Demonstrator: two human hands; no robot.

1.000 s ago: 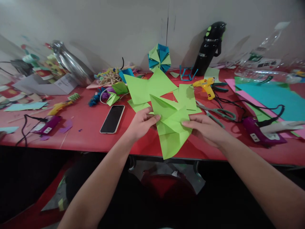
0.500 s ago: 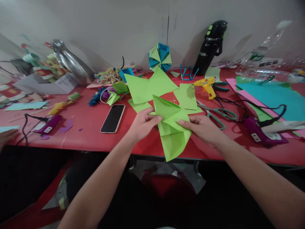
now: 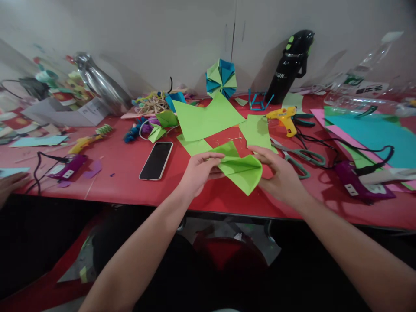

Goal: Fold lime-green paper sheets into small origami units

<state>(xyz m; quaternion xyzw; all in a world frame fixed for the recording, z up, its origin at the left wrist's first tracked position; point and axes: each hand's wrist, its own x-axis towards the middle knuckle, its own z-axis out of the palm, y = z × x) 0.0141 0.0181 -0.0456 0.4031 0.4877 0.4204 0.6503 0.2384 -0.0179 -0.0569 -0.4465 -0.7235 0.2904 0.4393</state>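
Note:
A creased sheet of green paper (image 3: 242,170), partly folded, is held above the front edge of the red table (image 3: 123,193). My left hand (image 3: 201,171) pinches its left side between thumb and fingers. At the paper's right edge is my right hand (image 3: 277,173), fingers curved around the edge with the thumb behind or below it. Just beyond lie a large green paper piece (image 3: 208,117) with a notched top and a smaller green sheet (image 3: 258,130). Scissors (image 3: 300,157) with grey-green handles rest to the right.
A phone (image 3: 156,160) lies left of my hands. A yellow glue gun (image 3: 284,120), black bottle (image 3: 289,65), purple power strip (image 3: 360,182) and coloured sheets (image 3: 373,130) are to the right. A paper ball (image 3: 221,79) stands behind. Another person's hand (image 3: 11,184) rests far left.
The green paper has been folded up and tilted, so its lower point no longer hangs below the table edge. My right hand has shifted its hold along the right edge.

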